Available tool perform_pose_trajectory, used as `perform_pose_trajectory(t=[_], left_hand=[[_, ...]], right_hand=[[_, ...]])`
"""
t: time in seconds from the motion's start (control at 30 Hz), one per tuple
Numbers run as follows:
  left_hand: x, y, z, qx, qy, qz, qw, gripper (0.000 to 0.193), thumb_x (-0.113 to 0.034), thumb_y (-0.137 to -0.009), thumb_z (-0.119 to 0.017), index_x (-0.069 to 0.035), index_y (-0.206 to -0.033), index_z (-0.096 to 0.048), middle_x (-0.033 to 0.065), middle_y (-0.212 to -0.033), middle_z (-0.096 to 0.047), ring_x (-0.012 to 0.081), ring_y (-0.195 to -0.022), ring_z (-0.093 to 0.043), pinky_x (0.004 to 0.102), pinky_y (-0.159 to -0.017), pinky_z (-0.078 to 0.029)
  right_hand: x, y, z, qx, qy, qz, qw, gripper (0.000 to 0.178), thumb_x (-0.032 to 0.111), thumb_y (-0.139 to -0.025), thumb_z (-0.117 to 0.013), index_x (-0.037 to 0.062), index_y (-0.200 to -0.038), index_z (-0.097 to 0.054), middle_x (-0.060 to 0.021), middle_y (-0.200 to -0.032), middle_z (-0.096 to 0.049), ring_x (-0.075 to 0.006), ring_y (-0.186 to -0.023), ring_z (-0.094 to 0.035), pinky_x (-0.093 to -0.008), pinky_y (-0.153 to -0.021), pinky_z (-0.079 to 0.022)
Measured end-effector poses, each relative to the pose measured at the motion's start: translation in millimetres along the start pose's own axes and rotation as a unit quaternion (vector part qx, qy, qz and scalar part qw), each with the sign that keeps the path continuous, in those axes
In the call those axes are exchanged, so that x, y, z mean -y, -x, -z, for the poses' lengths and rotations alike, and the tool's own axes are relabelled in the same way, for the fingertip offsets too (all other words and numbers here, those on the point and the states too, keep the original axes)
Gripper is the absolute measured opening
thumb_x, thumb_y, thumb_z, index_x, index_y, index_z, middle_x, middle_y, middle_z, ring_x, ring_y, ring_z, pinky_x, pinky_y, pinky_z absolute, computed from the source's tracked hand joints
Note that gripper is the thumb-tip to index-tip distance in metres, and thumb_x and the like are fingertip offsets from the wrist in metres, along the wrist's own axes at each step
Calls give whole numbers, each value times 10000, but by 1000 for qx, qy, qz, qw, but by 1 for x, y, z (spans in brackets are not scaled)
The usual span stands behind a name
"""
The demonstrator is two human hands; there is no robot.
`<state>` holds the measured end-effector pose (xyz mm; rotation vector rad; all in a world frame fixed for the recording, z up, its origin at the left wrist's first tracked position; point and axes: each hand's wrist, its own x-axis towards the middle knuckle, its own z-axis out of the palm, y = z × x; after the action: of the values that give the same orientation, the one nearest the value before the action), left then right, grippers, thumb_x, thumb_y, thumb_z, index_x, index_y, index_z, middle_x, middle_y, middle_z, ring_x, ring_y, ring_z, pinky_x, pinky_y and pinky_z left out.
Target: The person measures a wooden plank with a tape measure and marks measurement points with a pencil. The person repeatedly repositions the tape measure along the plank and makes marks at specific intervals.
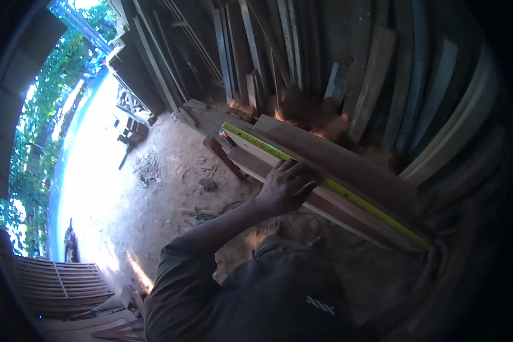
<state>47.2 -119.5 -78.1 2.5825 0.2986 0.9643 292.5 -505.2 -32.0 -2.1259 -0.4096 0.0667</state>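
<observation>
The yellow measuring tape [360,200] is drawn out straight and lies lengthwise along a narrow wooden beam [254,146], its far end close to the beam's far end. The left hand [288,185] is laid over the middle part of the tape, its fingers bent and touching the tape; whether they pinch it or only press it down, I cannot tell. The right hand [437,259] is at the near end of the tape, in deep shadow; its fingers are curved there, but I cannot tell if they grasp the tape or the wood.

Just beside the tape, on its farther side, a wide brown board [339,155] runs in nearly the same direction. On the nearer side of the tape are more lengths of timber [251,162]. Below the tape's far end a short dark wooden piece [223,158] stands out at a slant.

Nearer than the tape is the person's dark shirt [273,285]. Beyond the tape, many planks [373,80] lean upright, with reddish lumps [333,124] at their feet. To the left of the tape spreads a sandy floor [171,154] with scraps, and well apart, green trees [45,119] show in strong daylight.
</observation>
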Motion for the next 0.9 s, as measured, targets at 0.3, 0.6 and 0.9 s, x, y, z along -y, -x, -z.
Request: perform_pose_trajectory(t=[0.3, 0.6, 0.9], left_hand=[[14, 16, -25, -24, 30, -57, 998, 418, -129, -801, -752, -92, -1217, -744, 92, -1319, -645, 296, -1211, -617, 464, -1006, -508], [18, 13, -18, 35, 66, -89, 993, 506, -146, -821, -706, -48, -1317, -695, 104, -1439, -583, 284, -1328, -540, 431, -1076, -472], [21, 9, -13, 62, 51, -108, 991, 396, -216, -879, -679, -87, -1252, -694, 76, -1370, -594, 253, -1287, -539, 390, -1054, -464]], right_hand=[[-76, -22, 48, 37, 436, 320, 840, 452, 242, -1066, -645, 32, -1461, -583, -195, -1475, -579, -338, -1314, -596, -410, -1077, -519], [-30, -20, 43, 40, -27, -106, 993, 369, 121, -1057, -657, 60, -1416, -597, -82, -1309, -589, -190, -1072, -586, -331, -918, -512], [-5, -24, 28, 64, -26, -124, 990, 291, 201, -1073, -641, 132, -1356, -634, -31, -1301, -604, -164, -1022, -608, -312, -862, -510]])
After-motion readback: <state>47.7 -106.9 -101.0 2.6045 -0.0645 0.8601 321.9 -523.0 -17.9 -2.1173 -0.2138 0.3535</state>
